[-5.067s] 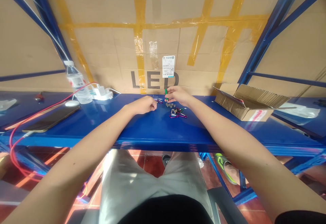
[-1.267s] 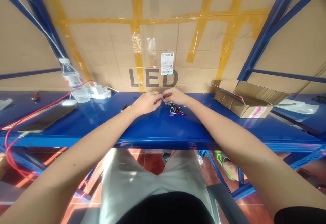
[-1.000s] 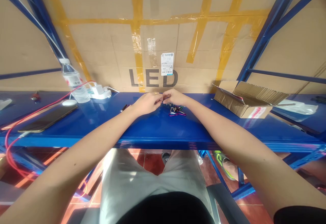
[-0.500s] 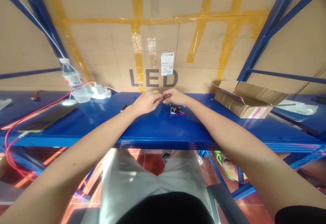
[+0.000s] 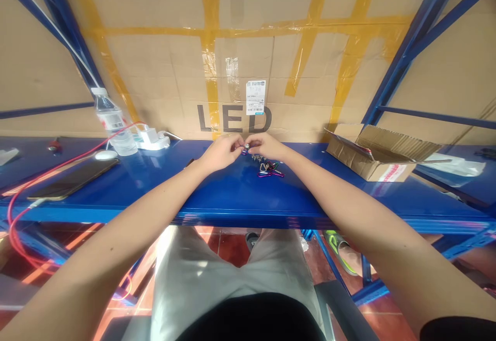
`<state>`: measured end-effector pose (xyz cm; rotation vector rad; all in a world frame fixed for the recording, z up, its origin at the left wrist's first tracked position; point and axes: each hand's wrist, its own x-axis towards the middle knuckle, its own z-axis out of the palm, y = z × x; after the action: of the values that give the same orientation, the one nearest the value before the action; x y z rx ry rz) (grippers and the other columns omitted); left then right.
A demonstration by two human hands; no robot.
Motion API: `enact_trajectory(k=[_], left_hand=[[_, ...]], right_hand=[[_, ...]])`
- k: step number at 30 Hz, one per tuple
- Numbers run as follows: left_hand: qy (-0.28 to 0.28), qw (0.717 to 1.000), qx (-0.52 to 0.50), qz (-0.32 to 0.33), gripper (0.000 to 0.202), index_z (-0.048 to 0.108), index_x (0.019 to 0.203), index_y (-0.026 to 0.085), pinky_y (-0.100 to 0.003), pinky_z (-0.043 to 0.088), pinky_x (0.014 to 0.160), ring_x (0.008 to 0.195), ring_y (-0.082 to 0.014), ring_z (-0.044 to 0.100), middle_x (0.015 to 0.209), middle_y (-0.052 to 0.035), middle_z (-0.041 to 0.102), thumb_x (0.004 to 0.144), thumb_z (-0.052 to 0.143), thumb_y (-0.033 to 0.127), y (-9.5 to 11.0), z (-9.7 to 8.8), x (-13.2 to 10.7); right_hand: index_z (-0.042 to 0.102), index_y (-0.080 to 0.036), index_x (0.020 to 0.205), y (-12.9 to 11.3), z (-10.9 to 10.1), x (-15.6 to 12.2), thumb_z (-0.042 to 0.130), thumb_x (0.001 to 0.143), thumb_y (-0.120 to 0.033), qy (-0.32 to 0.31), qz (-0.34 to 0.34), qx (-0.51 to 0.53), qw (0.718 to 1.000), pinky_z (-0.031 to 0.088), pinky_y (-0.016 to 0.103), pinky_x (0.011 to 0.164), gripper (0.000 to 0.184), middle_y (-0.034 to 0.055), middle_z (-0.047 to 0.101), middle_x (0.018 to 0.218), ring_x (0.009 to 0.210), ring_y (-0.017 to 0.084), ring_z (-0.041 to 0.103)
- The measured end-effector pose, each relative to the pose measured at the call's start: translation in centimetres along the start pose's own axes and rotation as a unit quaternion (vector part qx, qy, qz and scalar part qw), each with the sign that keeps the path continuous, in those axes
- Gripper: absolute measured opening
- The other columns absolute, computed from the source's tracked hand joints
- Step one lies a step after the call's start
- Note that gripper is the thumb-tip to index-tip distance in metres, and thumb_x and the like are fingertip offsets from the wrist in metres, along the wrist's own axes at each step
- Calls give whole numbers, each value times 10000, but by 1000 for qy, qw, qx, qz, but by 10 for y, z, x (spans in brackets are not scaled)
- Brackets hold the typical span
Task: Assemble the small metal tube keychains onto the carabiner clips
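Pinching small metal piece [image 5: 245, 146] between both hands: left hand [image 5: 219, 152], right hand [image 5: 265, 147]. Your piece looks light, stiff, slippery; grip by edges, over clips [image 5: 270, 169].

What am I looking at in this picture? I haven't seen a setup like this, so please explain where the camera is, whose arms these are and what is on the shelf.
There is no machine here. A person wears the camera on the head, so it looks forward and down along their own bare arms.

The left hand and right hand meet at the back of a blue metal shelf and pinch a small silvery part between their fingertips; it is too small to identify.

Just right of the hands lies a small pile of coloured carabiner clips. To the left are a water bottle, a white charger with a red cable, and a dark phone. On the right sits an open cardboard box. Behind everything stands a taped carton marked LED.
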<state>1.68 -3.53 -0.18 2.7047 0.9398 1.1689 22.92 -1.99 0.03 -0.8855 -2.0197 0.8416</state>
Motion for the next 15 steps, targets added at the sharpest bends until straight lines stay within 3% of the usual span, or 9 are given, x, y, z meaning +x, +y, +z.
enact_trajectory(k=[4, 9, 15], left_hand=[[27, 999, -21, -42, 127, 633, 971, 185, -298, 476, 638, 674, -161, 601, 784, -20, 685, 881, 544, 169, -2, -4, 1], [69, 996, -4, -56, 128, 628, 965, 183, -307, 491, 690, 727, -163, 605, 899, -40, 708, 886, 528, 165, -10, -9, 2], [58, 997, 3, -56, 129, 635, 937, 183, -307, 499, 701, 717, -164, 595, 883, -37, 708, 884, 518, 169, -11, -11, 2]], right_hand=[[685, -177, 881, -3, 5, -2, 771, 735, -139, -18, 23, 76, 997, 553, 387, 913, 174, 40, 762, 881, 893, 195, 711], [659, -179, 838, 2, 14, 0, 814, 724, -207, -74, 40, -28, 996, 552, 370, 819, 194, 29, 743, 789, 780, 197, 689], [694, -179, 869, 0, 17, -1, 768, 709, -202, -65, -17, -65, 996, 531, 376, 832, 177, 32, 735, 865, 813, 196, 660]])
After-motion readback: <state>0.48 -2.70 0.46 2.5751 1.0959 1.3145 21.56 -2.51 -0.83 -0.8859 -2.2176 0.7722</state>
